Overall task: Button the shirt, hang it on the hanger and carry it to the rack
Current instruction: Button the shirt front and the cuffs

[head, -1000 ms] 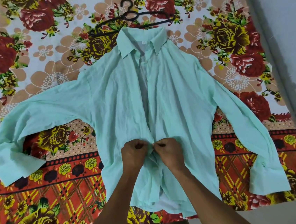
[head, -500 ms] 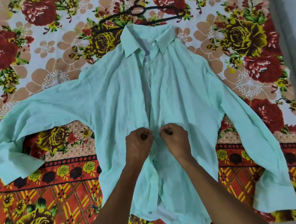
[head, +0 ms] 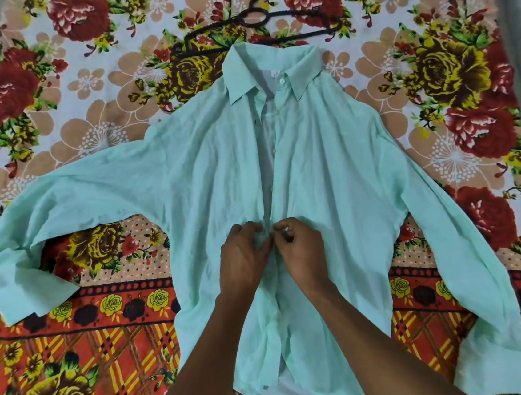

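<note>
A: State the position of the shirt (head: 332, 189).

B: The shirt lay flat and face up on the sheet (head: 100, 124), collar (head: 271, 67) at the far end, hem toward the person. All positions below were referenced to the shirt.

A: Report the items from left to right.

B: The left sleeve (head: 61, 208) extended out to the left, its cuff bent back toward the hem. The left hand (head: 245, 260) rested on the left front panel at mid-placket, fingers curled and pinching the fabric edge. The right hand (head: 301, 251) sat just beside it on the right panel, thumb and fingers pinching the opposite edge. The two hands nearly touched over the placket. Whether a button was between the fingers could not be determined. The right sleeve (head: 471, 255) ran out and down to the right.

A: Condition of the placket?

B: Above the hands it stood open in a narrow gap up to the collar, with white buttons visible along it.

A: Location of the hanger (head: 254, 24)?

B: It lay flat on the sheet just beyond the collar, the collar overlapping its lower bar, hook pointing away from the shirt.
</note>
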